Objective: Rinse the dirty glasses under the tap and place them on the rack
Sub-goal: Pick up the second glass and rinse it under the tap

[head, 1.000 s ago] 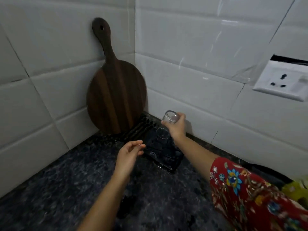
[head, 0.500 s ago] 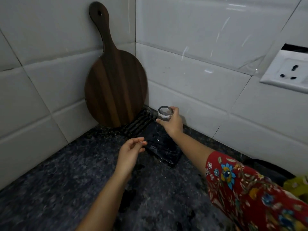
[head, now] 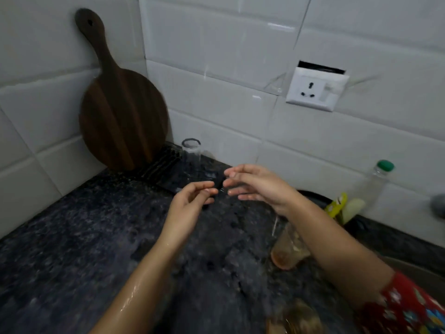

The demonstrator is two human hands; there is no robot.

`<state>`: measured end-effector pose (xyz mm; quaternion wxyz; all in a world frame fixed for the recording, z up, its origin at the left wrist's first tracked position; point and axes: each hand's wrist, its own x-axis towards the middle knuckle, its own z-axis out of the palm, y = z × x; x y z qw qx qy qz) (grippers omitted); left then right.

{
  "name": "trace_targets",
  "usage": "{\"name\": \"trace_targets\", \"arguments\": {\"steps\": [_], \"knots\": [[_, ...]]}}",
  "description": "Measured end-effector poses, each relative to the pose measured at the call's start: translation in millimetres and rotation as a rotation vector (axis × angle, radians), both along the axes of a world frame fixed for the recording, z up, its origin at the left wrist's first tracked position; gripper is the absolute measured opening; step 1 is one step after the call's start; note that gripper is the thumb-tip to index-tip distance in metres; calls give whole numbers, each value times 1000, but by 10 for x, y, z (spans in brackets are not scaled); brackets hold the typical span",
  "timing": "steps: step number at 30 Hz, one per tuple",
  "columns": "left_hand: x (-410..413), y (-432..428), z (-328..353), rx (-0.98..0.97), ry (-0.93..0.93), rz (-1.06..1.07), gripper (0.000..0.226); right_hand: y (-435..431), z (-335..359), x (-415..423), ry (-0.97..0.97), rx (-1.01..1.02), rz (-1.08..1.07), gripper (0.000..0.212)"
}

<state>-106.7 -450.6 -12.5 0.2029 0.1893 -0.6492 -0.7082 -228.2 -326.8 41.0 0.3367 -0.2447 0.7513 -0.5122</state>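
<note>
A clear glass (head: 191,153) stands inverted, base up, on the dark rack (head: 168,165) at the tabletop's far corner, just beside a round wooden board (head: 122,112) leaning against the tiled wall. The inverted position appears intended for draining.

Neither hand touches this glass. The right hand (head: 260,185) hovers near the rack's front edge, its fingers (head: 234,173) loosely spread and holding nothing. The left hand (head: 190,201) is beside it, its fingers (head: 204,189) curled inward toward the thumb, likewise empty. Both forearms look wet, consistent with rinsing.

Two glasses with brownish residue remain on the dark speckled tabletop (head: 72,237): one (head: 287,249) lies partly hidden under the right forearm, another (head: 298,317) is blurred at the near edge. Judgement: one glass is racked and at least two are outstanding.

A green-capped bottle (head: 375,182) stands against the wall, toward the right edge. A wall socket (head: 315,92) sits above the wet work area, a splash hazard.
</note>
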Motion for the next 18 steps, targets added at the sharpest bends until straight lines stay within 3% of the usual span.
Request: {"name": "trace_targets", "arguments": {"steps": [4, 9, 18], "knots": [[213, 521, -113, -38, -2, -171, 19, 828, -1, 397, 120, 62, 58, 16], [478, 990, -344, -36, -43, -239, 19, 1721, -374, 781, 220, 91, -40, 38], [780, 1310, -645, -22, -188, -238, 19, 2160, -1237, 1364, -35, 104, -92, 75]]}}
